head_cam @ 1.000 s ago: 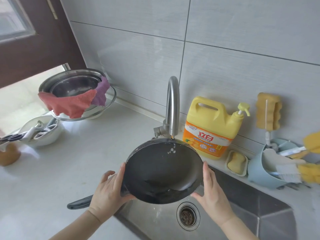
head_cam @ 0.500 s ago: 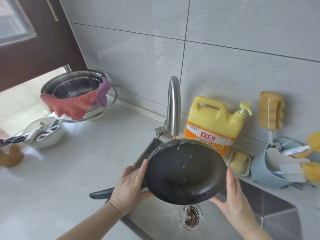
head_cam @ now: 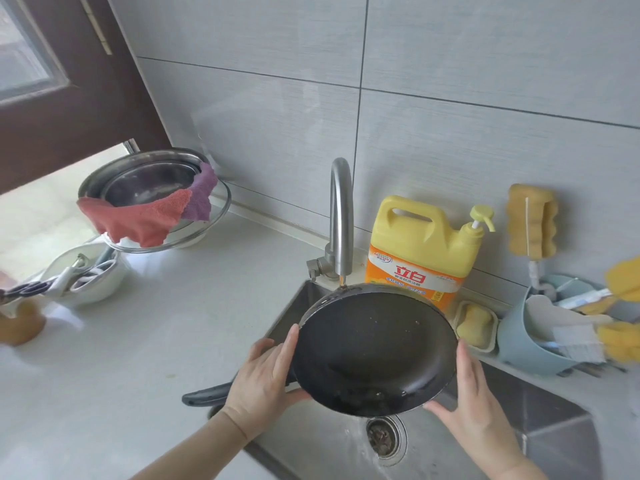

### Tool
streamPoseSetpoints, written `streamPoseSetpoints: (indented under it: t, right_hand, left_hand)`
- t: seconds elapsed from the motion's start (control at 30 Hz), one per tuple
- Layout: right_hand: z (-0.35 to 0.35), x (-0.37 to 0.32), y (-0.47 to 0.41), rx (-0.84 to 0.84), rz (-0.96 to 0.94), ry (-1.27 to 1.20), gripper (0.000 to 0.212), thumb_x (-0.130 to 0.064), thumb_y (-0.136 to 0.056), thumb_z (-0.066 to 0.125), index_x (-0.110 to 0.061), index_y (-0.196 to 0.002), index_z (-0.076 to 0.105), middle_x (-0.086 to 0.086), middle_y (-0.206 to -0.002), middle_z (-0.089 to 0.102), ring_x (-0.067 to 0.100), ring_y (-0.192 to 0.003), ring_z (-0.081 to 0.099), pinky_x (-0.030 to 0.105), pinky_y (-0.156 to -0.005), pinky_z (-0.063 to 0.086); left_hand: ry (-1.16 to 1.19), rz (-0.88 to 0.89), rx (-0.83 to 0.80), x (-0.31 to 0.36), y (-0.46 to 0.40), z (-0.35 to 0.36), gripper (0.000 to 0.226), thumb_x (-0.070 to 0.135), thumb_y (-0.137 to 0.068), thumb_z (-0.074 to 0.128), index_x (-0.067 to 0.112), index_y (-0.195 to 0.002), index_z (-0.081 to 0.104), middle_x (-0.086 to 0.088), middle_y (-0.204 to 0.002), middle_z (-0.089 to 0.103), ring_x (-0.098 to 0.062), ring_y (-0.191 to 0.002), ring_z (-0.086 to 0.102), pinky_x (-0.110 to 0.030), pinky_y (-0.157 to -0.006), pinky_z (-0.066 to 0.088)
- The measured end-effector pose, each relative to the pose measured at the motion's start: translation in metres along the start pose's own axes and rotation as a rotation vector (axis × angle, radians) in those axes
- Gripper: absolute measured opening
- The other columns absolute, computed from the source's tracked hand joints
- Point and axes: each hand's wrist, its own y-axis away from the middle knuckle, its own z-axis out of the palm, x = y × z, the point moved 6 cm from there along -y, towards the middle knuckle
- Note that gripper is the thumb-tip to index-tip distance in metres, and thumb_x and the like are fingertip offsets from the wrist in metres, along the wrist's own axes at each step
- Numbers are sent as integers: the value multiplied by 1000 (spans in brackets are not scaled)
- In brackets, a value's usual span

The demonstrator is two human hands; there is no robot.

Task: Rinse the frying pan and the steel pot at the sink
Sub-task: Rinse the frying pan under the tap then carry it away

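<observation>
**Frying pan held tilted over the sink, both hands on the rim**

I have the frying pan (head_cam: pixel 375 353) above the sink (head_cam: pixel 554 424), directly below the faucet (head_cam: pixel 341 216) spout, with its dark inner face tipped toward the camera. A few droplets and specks show on that face. Its black handle (head_cam: pixel 204 396) runs out to the left, over the edge of the desk (head_cam: pixel 138 358).

My left hand (head_cam: pixel 263 379) grips the pan at the left rim, near the root of the handle: the fingers (head_cam: pixel 289 348) lie flat up along the rim edge and the thumb curls under the lower edge. My right hand (head_cam: pixel 474 410) supports the right rim: the fingers extend upward against the outer wall and the thumb reaches under the bottom edge. The pan sits between the two palms, touching both.

Below the pan, the drain (head_cam: pixel 384 436) is visible in the wet basin floor.

The steel pot (head_cam: pixel 145 178) stands well apart at the far left of the desk, on a glass lid, with a red cloth (head_cam: pixel 138 216) and a purple cloth (head_cam: pixel 201 192) draped over its rim.

Behind the sink stand a yellow detergent jug (head_cam: pixel 419 251), a soap dish (head_cam: pixel 476 325) and a blue caddy (head_cam: pixel 526 337) of brushes.
</observation>
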Motion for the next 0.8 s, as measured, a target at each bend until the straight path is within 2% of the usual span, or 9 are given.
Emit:
streamPoseSetpoints:
  t: [0.07,0.17,0.3,0.43,0.53,0.63,0.7,0.8]
  right_hand:
    - [8,-7,-3,-14,-28,-1,152,-24,-42,98,-19,-155,-3,16,-139,37,27,-116,54,31,-76,53]
    - [18,-20,-10,-40,-36,-7,149,-27,-45,98,-19,-155,-2,14,-138,41,34,-106,66,31,-68,57]
    - [30,-36,-18,-53,-90,8,148,-27,-48,97,-21,-155,-5,11,-141,38,32,-107,67,30,-71,57]
    - [38,-46,-24,-69,-99,33,149,-27,-49,97,-22,-155,-7,15,-139,46,30,-110,65,29,-76,56]
    - [41,-55,-28,-75,-123,43,147,-28,-53,96,-25,-154,-11,16,-140,47,29,-113,63,30,-79,56]
    - [42,-59,-31,-94,-138,68,146,-31,-53,96,-19,-154,-8,14,-139,47,25,-110,65,23,-77,54]
    - [43,-58,-29,-103,-140,78,146,-32,-52,96,-17,-155,-6,12,-139,47,22,-111,65,19,-79,51]
    - [43,-53,-26,-96,-138,67,145,-33,-55,95,-20,-155,-10,10,-144,44,22,-117,61,20,-85,51]
  left_hand:
    - [-29,-21,-12,-9,7,-4,112,69,-79,61,4,-154,8,5,-78,64,-12,-75,54,-33,-93,37]
    - [-93,-42,5,-21,18,-13,109,71,-77,59,0,-148,18,4,-80,67,-15,-75,59,-36,-91,40]
    - [-151,-95,27,-35,28,-25,103,72,-76,58,-6,-139,31,6,-78,68,-13,-74,61,-36,-92,40]
    - [-165,-109,57,-43,36,-36,101,73,-81,51,-2,-142,26,3,-76,68,-12,-77,56,-37,-91,40]
    - [-157,-128,56,-46,40,-40,98,77,-85,41,0,-144,23,4,-72,67,-14,-68,61,-37,-90,40]
    - [-115,-140,59,-49,45,-42,103,75,-81,47,5,-150,18,5,-69,66,-17,-61,61,-36,-90,40]
    - [-87,-124,66,-50,46,-40,110,72,-77,54,8,-155,10,2,-74,68,-16,-66,61,-37,-90,41]
    - [-53,-108,75,-48,43,-38,107,75,-82,47,13,-157,3,2,-79,70,-15,-69,65,-38,-90,41]
